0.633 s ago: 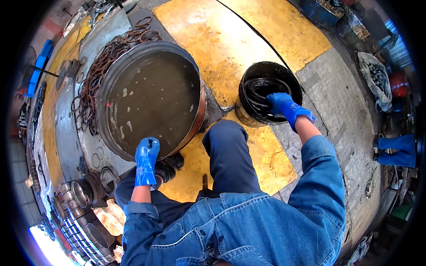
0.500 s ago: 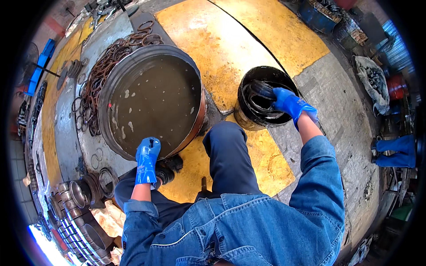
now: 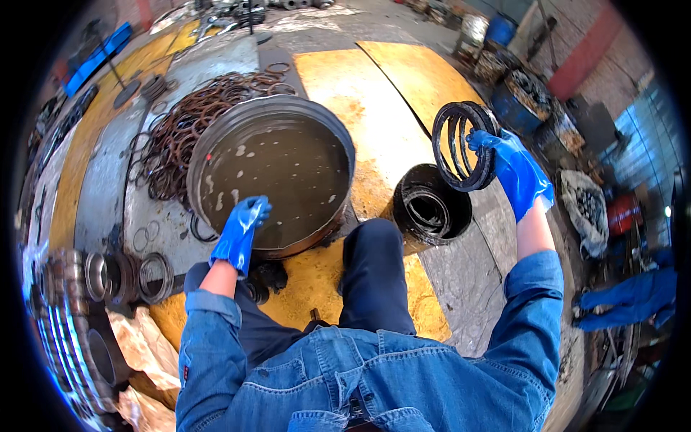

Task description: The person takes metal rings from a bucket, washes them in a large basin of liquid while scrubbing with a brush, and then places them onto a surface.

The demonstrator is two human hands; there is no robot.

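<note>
1. Lifted now out of the black bucket [image 3: 432,209], the bundle of dark rings [image 3: 464,146] hangs in the air above and just right of it; earlier the right hand [image 3: 512,167] was down inside the bucket.
2. This hand, in a blue glove, is closed around the right side of the bundle, so the rings are free of the bucket.
3. More dark rings lie in the bucket.
4. The left hand [image 3: 240,232], also gloved, rests with loosely bent fingers on the near rim of the large round basin [image 3: 338,144] and holds nothing.
5. The basin is full of murky brown liquid with pale flecks.
6. Rusty rings [image 3: 180,137] lie piled on the floor behind it.
</note>
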